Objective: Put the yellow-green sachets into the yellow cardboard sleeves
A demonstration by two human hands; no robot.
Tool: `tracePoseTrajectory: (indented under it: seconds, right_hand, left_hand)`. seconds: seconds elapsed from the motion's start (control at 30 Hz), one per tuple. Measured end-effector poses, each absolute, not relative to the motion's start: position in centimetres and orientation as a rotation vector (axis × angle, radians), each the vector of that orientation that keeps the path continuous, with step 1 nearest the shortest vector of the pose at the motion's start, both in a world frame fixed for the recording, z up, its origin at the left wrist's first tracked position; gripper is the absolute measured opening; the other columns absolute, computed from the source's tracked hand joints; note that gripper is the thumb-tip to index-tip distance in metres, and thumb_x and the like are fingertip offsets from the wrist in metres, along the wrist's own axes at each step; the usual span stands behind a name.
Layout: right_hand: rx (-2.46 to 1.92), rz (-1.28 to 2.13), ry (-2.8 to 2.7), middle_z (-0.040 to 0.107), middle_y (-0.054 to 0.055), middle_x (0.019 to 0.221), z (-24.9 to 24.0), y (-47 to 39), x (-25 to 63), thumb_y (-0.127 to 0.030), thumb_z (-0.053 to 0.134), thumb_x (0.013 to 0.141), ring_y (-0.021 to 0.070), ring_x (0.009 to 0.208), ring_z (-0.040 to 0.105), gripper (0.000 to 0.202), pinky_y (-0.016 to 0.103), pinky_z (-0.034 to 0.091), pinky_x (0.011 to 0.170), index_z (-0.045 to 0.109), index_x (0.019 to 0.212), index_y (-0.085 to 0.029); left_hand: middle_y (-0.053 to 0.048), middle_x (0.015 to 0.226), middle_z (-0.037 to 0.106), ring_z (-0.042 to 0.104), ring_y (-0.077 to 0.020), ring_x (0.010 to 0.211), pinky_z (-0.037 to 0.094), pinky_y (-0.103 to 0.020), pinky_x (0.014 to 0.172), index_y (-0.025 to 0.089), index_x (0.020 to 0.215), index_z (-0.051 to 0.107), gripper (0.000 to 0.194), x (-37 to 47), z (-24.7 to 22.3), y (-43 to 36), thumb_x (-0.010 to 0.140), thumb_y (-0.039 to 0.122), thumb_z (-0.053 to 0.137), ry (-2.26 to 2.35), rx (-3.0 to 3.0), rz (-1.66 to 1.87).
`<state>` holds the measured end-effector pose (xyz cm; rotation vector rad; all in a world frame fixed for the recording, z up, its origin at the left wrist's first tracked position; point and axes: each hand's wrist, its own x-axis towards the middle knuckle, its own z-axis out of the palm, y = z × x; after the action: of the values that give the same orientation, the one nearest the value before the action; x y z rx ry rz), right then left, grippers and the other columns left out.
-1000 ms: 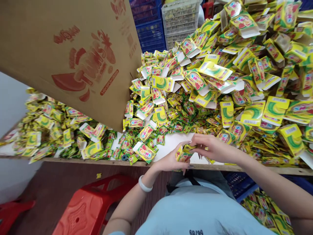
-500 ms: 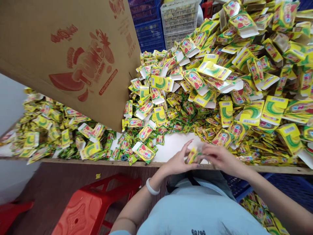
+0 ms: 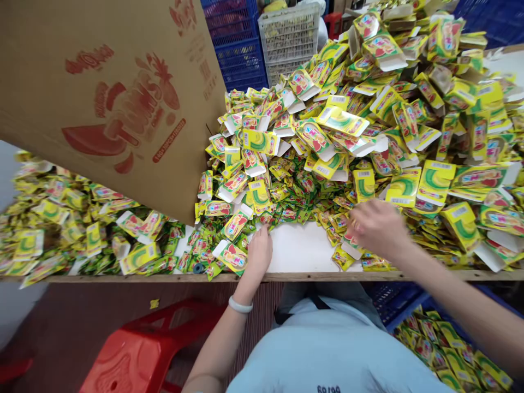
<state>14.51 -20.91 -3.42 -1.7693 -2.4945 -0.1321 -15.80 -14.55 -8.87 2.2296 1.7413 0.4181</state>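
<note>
My left hand (image 3: 260, 252) rests at the left of the bare white tabletop patch, its fingers curled down onto the small green candy packets (image 3: 292, 213). Whatever its fingertips pinch is hidden. My right hand (image 3: 379, 226), smeared by motion, reaches over the yellow candy packets (image 3: 343, 257) on the other side. A small carton with a white flap (image 3: 351, 246) shows below its fingers; I cannot tell whether the fingers grip anything. Behind both hands rises a heap of yellow-green open cartons (image 3: 346, 121), with another carton (image 3: 231, 256) lying near my left hand.
A large brown cardboard box (image 3: 135, 109) stands tilted at the left on the table (image 3: 301, 251). Below the right table edge, a blue crate (image 3: 399, 305) holds yellow cartons. A red stool (image 3: 135, 349) stands at lower left. Stacked crates (image 3: 289, 35) are at the back.
My hands have moved apart from around a small carton, left hand to the green packets, right hand to the yellow ones. That carton is no longer between them. The view has shifted slightly right.
</note>
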Motion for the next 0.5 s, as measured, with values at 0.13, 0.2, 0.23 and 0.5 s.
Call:
tracePoseTrajectory:
  seconds: [0.13,0.2,0.23,0.5]
  right_hand:
    - [-1.938,-0.368,-2.516,0.067,0.025,0.112,-6.4,-18.9,10.3,-0.014,0.053,0.092,0.0354,0.112,0.053,0.024,0.048,0.046,0.09,0.07,0.105,-0.004]
    - [-1.946,-0.367,-2.507,0.069,0.025,0.107,-6.8,-18.2,9.8,-0.004,0.049,0.087,0.034,0.109,0.053,0.025,0.047,0.043,0.091,0.071,0.1,-0.004]
    - [-1.929,-0.309,-2.472,0.069,0.024,0.103,-6.7,-18.0,10.0,-0.002,0.047,0.088,0.0333,0.107,0.054,0.027,0.046,0.042,0.091,0.072,0.097,-0.006]
    - [-1.286,0.85,-2.24,0.066,0.003,0.075,-0.6,-19.1,10.2,-0.027,0.038,0.104,0.0148,0.065,0.058,0.028,0.024,0.041,0.062,0.063,0.095,-0.019]
  left_hand:
    - [-0.012,0.121,0.068,0.072,-0.0212,0.086,0.062,-0.04,0.079,0.021,0.134,0.055,0.041,-16.3,-7.9,-15.3,0.094,0.029,0.052,1.386,1.632,0.721]
    - [-0.01,0.113,0.07,0.073,-0.0199,0.081,0.063,-0.038,0.073,0.02,0.136,0.054,0.049,-16.6,-7.1,-15.9,0.091,0.041,0.058,1.208,1.352,0.738]
    - [-0.009,0.106,0.071,0.073,-0.02,0.082,0.064,-0.038,0.074,0.019,0.135,0.054,0.053,-16.6,-6.7,-16.2,0.089,0.045,0.062,1.134,1.261,0.724]
    - [-0.016,0.1,0.072,0.074,-0.0234,0.075,0.062,-0.035,0.062,0.013,0.129,0.057,0.079,-15.0,-5.0,-16.5,0.086,0.078,0.046,0.937,1.038,0.539]
